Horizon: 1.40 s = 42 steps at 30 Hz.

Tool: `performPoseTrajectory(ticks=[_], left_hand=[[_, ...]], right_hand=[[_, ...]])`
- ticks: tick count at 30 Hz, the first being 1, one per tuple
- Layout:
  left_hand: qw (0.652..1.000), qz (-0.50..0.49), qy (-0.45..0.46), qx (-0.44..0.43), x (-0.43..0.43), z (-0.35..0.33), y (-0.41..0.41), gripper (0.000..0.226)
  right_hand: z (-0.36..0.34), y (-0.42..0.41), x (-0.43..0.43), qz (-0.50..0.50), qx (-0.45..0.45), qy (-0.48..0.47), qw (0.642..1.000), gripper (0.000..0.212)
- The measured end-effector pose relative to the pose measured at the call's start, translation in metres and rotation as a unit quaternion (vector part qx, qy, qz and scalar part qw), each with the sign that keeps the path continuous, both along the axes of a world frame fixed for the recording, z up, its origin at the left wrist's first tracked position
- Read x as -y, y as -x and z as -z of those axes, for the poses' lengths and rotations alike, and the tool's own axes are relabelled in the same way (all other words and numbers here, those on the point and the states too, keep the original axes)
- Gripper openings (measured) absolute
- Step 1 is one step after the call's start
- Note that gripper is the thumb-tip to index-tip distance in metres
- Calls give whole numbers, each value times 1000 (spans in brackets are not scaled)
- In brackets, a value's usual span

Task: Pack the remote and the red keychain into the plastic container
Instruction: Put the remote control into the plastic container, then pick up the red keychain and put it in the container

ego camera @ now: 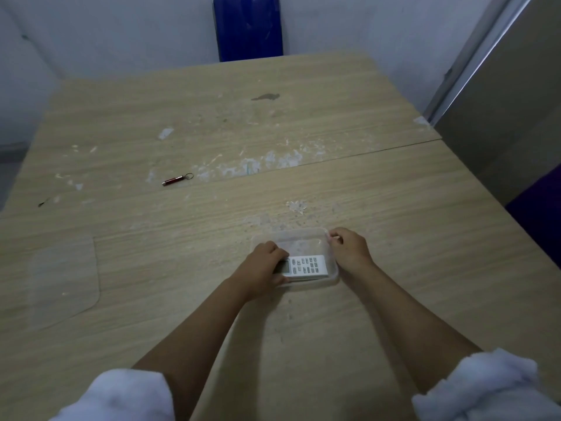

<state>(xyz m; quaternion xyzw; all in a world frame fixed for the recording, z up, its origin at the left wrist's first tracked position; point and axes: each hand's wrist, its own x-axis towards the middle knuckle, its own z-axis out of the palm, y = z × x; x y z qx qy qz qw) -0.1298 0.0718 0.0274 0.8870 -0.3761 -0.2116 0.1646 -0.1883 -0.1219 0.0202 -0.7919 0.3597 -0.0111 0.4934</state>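
A clear plastic container point(303, 233) sits on the wooden table in front of me. The white remote point(308, 265) lies inside it along its near side, buttons up. My left hand point(263, 265) grips the remote's left end, covering part of its display. My right hand point(349, 246) pinches the container's far right corner. The red keychain point(173, 180), a small red tube with a metal ring, lies on the table well to the far left of the container, apart from both hands.
A clear plastic lid point(62, 281) lies flat near the table's left edge. A blue chair back point(248, 25) stands beyond the far edge. A grey panel point(510, 117) rises at the right. The tabletop point(303, 329) bears white scuffs and a seam.
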Motion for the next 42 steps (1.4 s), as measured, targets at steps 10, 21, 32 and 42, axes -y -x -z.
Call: performPoseTrajectory(ticks=[10, 21, 32, 42], left_hand=[[999, -1, 48, -16, -12, -10, -2, 43], [977, -178, 95, 64, -101, -10, -62, 29], [952, -289, 9, 104, -184, 21, -157, 50], [941, -314, 40, 121, -196, 37, -173, 52]], right_hand=[[-12, -7, -5, -37, -51, 78, 995, 23], [-40, -90, -93, -237, -21, 296, 925, 40], [-6, -214, -188, -335, 38, 226, 914, 35], [23, -290, -230, -383, 95, 262, 881, 34]])
